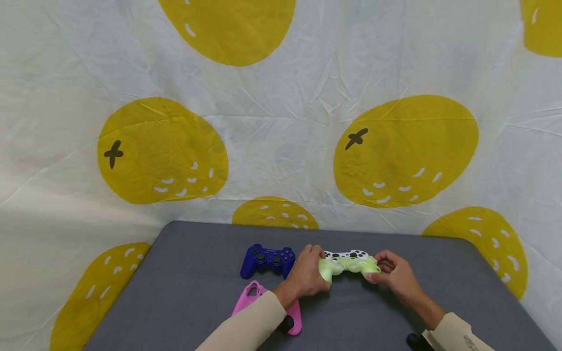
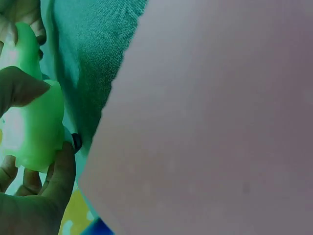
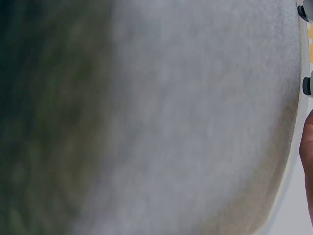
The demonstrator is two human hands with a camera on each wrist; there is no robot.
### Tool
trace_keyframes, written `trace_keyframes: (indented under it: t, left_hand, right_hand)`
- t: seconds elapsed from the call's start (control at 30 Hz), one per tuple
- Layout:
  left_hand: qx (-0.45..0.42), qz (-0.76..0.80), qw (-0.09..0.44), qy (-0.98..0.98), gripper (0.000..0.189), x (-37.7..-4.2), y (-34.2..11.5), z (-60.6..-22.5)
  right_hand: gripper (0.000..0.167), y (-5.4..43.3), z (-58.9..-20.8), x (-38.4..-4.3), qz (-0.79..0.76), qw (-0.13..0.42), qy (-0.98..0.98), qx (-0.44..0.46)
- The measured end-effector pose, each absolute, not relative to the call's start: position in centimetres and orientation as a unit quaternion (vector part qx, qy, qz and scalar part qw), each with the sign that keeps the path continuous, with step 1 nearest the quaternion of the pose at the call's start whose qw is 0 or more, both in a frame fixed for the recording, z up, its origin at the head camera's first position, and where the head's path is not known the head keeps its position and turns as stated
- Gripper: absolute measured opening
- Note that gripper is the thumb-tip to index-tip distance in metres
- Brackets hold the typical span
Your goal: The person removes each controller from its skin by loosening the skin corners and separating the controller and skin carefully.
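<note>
A white game controller (image 1: 357, 254) with black buttons sits partly inside a pale green, soft-looking cover (image 1: 347, 264), above the grey table. My left hand (image 1: 306, 273) grips its left end; in the left wrist view the thumb lies across the green cover (image 2: 41, 125) and the fingers curl beneath. At the other end my right hand (image 1: 397, 275) pinches the cover's right handle between thumb and fingers. The right wrist view catches only a sliver of the right hand (image 3: 307, 147) at its edge, and most of that view is blurred.
A dark blue game controller (image 1: 268, 261) lies left of the left hand. A pink controller cover (image 1: 246, 297) is on the table, partly hidden beneath the left sleeve (image 1: 250, 324). Behind the grey table (image 1: 197, 273) hangs a white cloth (image 1: 281, 161) with yellow fruit prints.
</note>
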State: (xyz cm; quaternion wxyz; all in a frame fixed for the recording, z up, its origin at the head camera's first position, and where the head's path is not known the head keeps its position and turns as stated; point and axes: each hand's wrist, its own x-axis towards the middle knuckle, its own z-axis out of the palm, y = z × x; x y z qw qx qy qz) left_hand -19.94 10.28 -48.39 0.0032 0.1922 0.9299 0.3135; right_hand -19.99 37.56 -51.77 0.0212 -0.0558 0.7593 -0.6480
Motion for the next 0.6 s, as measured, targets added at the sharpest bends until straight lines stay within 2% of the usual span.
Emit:
trace_keyframes:
  t: [0.27,0.6]
  left_hand:
    - [0.204,0.344,0.009,0.917,0.060,-20.4,9.8,-48.2]
    - [0.218,0.326,0.002,0.920,0.051,-20.5,9.2,-48.1]
  right_hand:
    - [0.058,37.9,-51.3,-19.7,-0.590,0.041,0.800,-0.106]
    - [0.052,37.8,-51.5,-19.8,-0.552,0.035,0.825,-0.121]
